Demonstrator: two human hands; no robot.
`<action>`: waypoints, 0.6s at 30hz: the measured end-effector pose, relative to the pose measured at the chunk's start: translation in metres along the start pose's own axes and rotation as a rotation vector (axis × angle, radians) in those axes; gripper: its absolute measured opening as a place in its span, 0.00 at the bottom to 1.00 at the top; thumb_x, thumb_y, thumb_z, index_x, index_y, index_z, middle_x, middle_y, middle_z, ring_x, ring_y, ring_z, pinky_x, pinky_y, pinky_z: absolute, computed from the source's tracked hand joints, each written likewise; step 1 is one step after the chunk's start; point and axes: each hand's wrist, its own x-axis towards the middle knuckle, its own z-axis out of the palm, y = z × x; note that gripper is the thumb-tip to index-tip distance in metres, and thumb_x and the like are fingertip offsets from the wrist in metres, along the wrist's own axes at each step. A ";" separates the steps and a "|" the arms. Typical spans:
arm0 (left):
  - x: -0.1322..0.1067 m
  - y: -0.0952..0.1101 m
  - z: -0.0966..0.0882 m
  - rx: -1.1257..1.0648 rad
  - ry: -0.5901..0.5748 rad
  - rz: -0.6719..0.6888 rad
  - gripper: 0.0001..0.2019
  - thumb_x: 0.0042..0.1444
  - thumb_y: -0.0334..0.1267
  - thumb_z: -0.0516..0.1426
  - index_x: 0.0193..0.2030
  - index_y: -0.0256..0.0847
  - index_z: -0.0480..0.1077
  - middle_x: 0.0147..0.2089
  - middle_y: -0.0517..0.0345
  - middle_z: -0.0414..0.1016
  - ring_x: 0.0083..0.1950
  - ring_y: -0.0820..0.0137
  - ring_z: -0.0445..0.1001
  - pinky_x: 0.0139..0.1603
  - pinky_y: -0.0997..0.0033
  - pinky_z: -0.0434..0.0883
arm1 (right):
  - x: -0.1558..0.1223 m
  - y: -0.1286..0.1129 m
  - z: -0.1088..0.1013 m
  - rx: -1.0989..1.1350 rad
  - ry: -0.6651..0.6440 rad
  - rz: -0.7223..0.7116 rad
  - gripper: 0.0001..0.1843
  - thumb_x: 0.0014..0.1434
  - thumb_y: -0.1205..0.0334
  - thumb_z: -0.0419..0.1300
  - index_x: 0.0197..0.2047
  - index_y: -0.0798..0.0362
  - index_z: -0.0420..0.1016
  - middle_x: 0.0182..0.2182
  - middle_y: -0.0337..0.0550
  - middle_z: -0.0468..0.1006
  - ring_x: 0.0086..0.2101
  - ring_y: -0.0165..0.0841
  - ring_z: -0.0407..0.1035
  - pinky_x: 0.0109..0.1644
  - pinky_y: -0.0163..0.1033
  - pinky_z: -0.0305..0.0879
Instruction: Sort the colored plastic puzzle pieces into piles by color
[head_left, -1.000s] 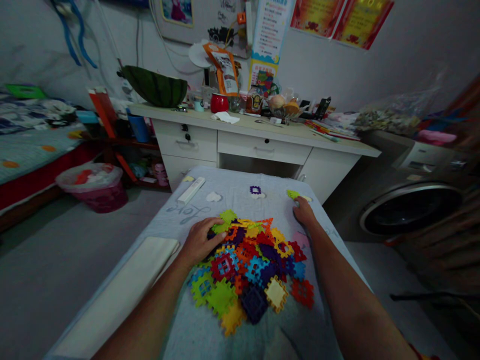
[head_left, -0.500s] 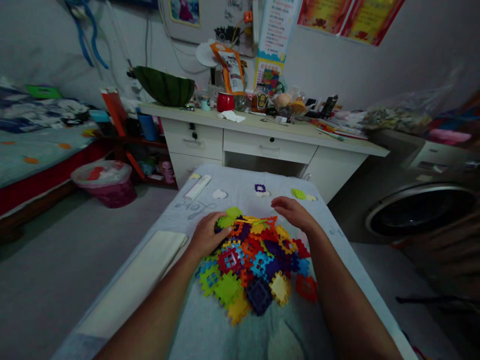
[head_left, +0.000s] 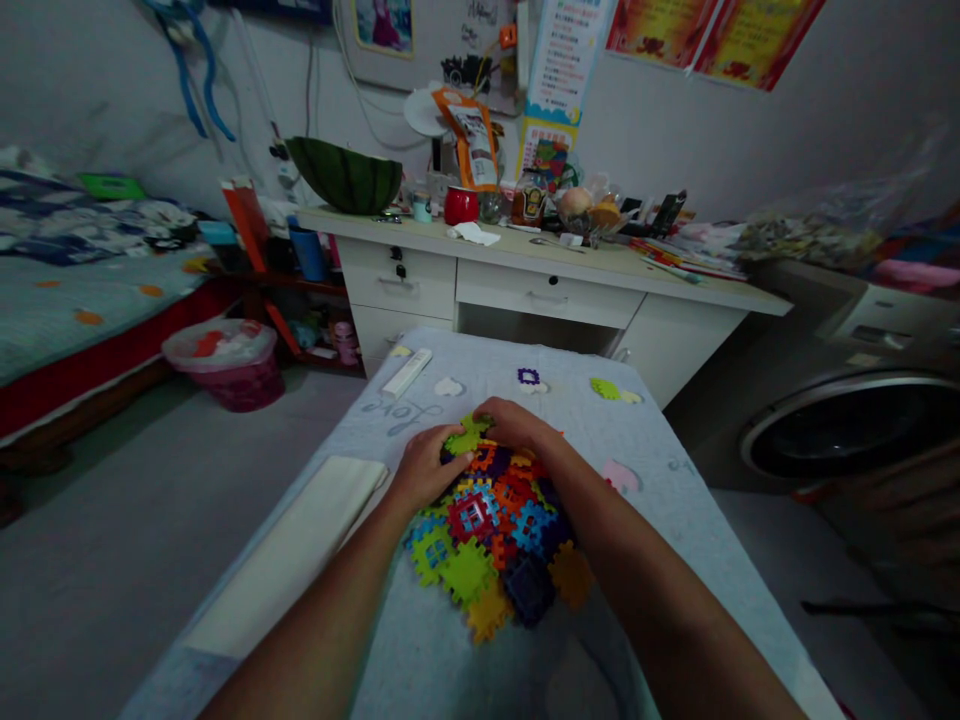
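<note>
A heap of coloured plastic interlocking tiles [head_left: 495, 530] lies on a table covered with a pale blue cloth [head_left: 675, 500]. My left hand [head_left: 425, 467] rests on the heap's far left edge, fingers curled over a light green tile [head_left: 465, 440]. My right hand [head_left: 517, 425] reaches in from the right and its fingers close on the same green tile at the top of the heap. A purple tile [head_left: 529, 377] and a green tile [head_left: 602, 388] lie apart near the far edge.
A folded white cloth [head_left: 300, 550] lies along the table's left side, and a white remote [head_left: 407, 373] sits at the far left corner. Beyond stand a cluttered white desk [head_left: 540, 280] with half a watermelon [head_left: 345, 180], a pink bin [head_left: 225, 362], a bed [head_left: 75, 300] and a washing machine [head_left: 847, 420].
My right hand left the green tile at the far right edge and swung left onto the top of the heap, meeting my left hand. The view shifted slightly left.
</note>
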 end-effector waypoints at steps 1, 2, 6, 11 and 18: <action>0.000 0.000 0.000 0.001 -0.001 0.003 0.20 0.55 0.49 0.58 0.52 0.44 0.72 0.54 0.51 0.77 0.57 0.56 0.72 0.61 0.54 0.65 | 0.001 0.001 0.001 -0.004 0.006 0.002 0.21 0.47 0.76 0.63 0.45 0.53 0.80 0.45 0.48 0.79 0.44 0.38 0.73 0.48 0.37 0.66; 0.000 0.000 0.000 0.001 0.000 0.007 0.20 0.55 0.49 0.58 0.52 0.44 0.72 0.54 0.52 0.77 0.57 0.57 0.72 0.61 0.54 0.65 | 0.002 0.003 0.001 -0.004 0.016 0.001 0.20 0.47 0.75 0.63 0.44 0.53 0.80 0.44 0.48 0.78 0.43 0.37 0.73 0.48 0.37 0.66; 0.000 -0.001 0.001 -0.010 0.001 0.018 0.20 0.55 0.49 0.58 0.52 0.43 0.72 0.53 0.52 0.77 0.56 0.57 0.73 0.60 0.55 0.65 | -0.002 0.005 0.001 0.036 0.055 -0.019 0.12 0.49 0.73 0.64 0.38 0.54 0.80 0.40 0.46 0.77 0.41 0.35 0.71 0.47 0.37 0.65; -0.001 -0.003 0.001 -0.010 -0.011 0.023 0.21 0.55 0.49 0.58 0.53 0.44 0.72 0.54 0.51 0.77 0.56 0.57 0.73 0.60 0.55 0.66 | -0.016 0.015 -0.009 0.190 0.215 -0.027 0.07 0.53 0.72 0.60 0.35 0.55 0.78 0.36 0.44 0.78 0.38 0.32 0.70 0.46 0.36 0.64; 0.001 -0.002 0.002 -0.017 -0.007 0.014 0.21 0.54 0.52 0.58 0.51 0.45 0.73 0.53 0.52 0.78 0.56 0.57 0.74 0.59 0.53 0.67 | -0.070 0.094 -0.026 0.748 0.695 0.371 0.09 0.51 0.59 0.60 0.34 0.54 0.73 0.23 0.36 0.73 0.24 0.28 0.68 0.24 0.31 0.60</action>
